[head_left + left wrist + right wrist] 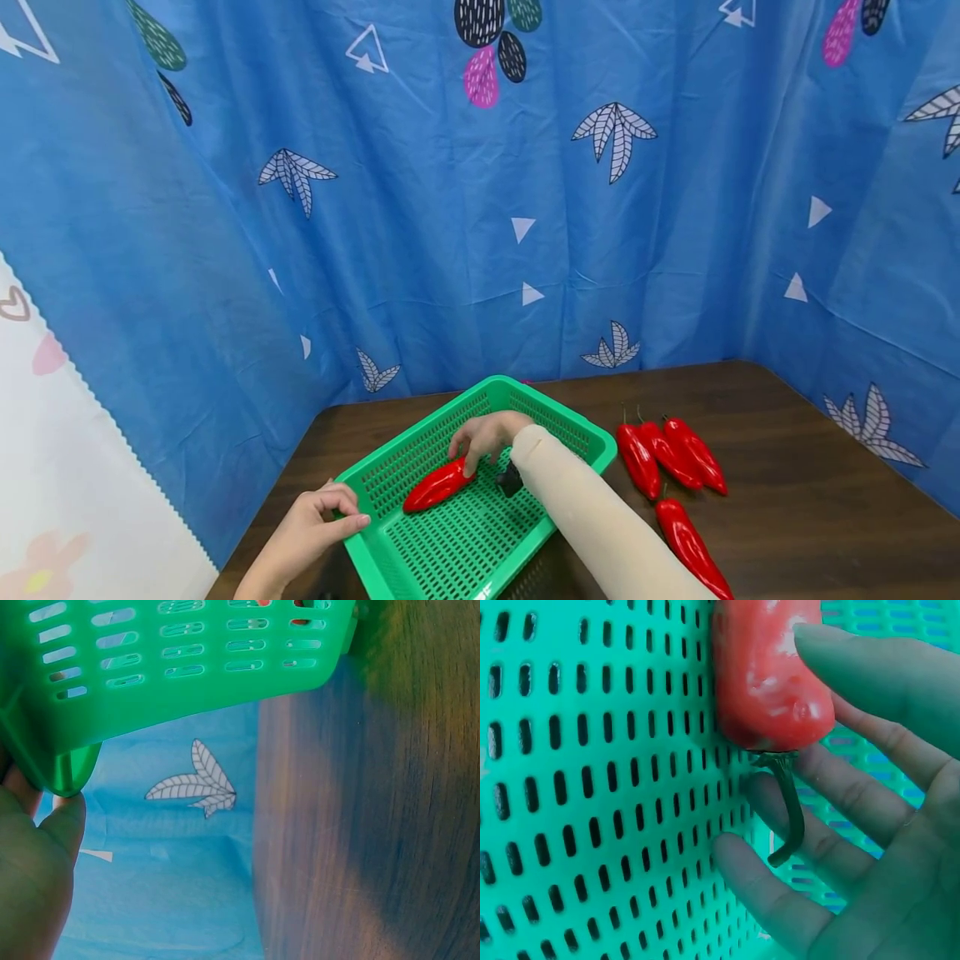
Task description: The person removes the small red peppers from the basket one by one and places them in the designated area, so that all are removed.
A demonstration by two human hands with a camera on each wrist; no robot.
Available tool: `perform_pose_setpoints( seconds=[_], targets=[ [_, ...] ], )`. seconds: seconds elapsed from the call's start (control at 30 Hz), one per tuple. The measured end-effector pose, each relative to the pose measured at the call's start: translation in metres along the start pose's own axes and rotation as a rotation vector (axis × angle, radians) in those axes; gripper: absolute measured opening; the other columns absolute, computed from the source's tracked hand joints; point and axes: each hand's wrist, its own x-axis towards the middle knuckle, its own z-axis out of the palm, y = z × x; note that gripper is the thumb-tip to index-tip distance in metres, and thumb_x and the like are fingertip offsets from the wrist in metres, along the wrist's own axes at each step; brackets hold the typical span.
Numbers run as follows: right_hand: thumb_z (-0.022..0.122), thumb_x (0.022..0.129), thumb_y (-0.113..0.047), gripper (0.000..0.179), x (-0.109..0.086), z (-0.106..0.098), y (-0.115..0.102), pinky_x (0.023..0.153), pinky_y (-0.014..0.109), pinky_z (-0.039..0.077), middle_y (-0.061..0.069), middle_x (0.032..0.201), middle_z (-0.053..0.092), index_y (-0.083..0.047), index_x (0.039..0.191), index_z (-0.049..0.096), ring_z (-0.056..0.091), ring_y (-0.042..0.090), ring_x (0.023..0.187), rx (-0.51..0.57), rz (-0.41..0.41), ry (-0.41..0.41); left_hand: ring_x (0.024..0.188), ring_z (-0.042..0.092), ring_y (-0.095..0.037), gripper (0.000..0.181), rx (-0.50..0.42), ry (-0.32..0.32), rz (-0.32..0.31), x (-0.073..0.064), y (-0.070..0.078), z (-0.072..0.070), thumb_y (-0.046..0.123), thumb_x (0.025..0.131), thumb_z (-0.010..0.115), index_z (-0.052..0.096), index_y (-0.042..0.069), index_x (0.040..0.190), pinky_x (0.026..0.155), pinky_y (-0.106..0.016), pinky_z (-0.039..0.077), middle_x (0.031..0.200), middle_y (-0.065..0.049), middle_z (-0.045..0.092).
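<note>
A green plastic basket (457,533) with slotted walls stands on the dark wood table. My left hand (311,529) pinches its rim at the left corner; in the left wrist view the thumb (66,821) presses against that rim from below. Inside the basket, my right hand (483,437) holds a red chili pepper (435,487) by its stem end. Seen from the right wrist, the thumb lies on the glossy pepper (769,682) and the index finger passes behind it. The other fingers spread near its curved green stem (791,806). The pepper's far tip is outside that view.
Several more red peppers (678,450) lie on the table (795,500) to the right of the basket, one of them nearer the front. A blue patterned curtain (450,250) hangs behind the table and along its sides. White cloth (75,467) shows at the far left.
</note>
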Motion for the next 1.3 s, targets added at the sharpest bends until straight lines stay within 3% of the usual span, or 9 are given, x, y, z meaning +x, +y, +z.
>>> perform_pose_setpoints(
  seconds=[0.2,0.5,0.73,1.1,1.3],
  targets=[
    [0.079,0.085,-0.009,0.034,-0.0006,0.0036,-0.0023,0.097,0.045,0.060,0.003,0.127,0.060,-0.024,0.114,0.070,0.057,0.021,0.111,-0.059,0.023,0.024,0.083,0.057,-0.011,0.018,0.019,0.004,0.014,-0.0002,-0.0006,-0.0007,0.011,0.088,0.075,0.064,0.005,0.076,0.104,0.005,0.019,0.082,0.003,0.055],
    [0.077,0.086,-0.006,0.026,-0.0011,0.0066,-0.0040,0.092,0.042,0.062,-0.002,0.112,0.061,-0.023,0.105,0.070,0.057,0.017,0.100,-0.120,0.029,0.059,0.083,0.057,-0.011,0.015,0.024,0.006,0.000,0.0000,-0.0008,-0.0006,0.011,0.088,0.075,0.067,0.004,0.077,0.104,0.006,0.019,0.082,0.005,0.056],
    [0.077,0.086,-0.003,0.025,-0.0010,0.0064,-0.0049,0.089,0.040,0.063,-0.003,0.106,0.062,-0.021,0.102,0.070,0.058,0.015,0.096,-0.128,0.025,0.071,0.083,0.057,-0.010,0.013,0.033,0.004,0.021,0.0007,-0.0012,-0.0011,0.010,0.088,0.075,0.068,0.006,0.078,0.103,0.006,0.018,0.081,0.005,0.057],
    [0.077,0.085,-0.002,0.024,0.0039,0.0070,-0.0017,0.088,0.042,0.063,-0.002,0.098,0.064,-0.019,0.099,0.068,0.060,0.015,0.091,-0.135,0.021,0.083,0.084,0.057,-0.012,0.017,0.022,-0.004,-0.005,0.0016,-0.0032,-0.0024,0.013,0.088,0.075,0.066,0.005,0.077,0.103,0.006,0.019,0.082,0.002,0.056],
    [0.078,0.085,-0.005,0.025,0.0031,0.0053,-0.0028,0.088,0.041,0.063,-0.003,0.099,0.063,-0.021,0.101,0.068,0.060,0.015,0.092,-0.142,0.015,0.077,0.085,0.058,-0.011,0.016,0.014,-0.006,-0.010,0.0031,-0.0057,-0.0030,0.013,0.088,0.075,0.067,0.005,0.077,0.113,-0.003,0.019,0.082,0.004,0.057]
  ],
)
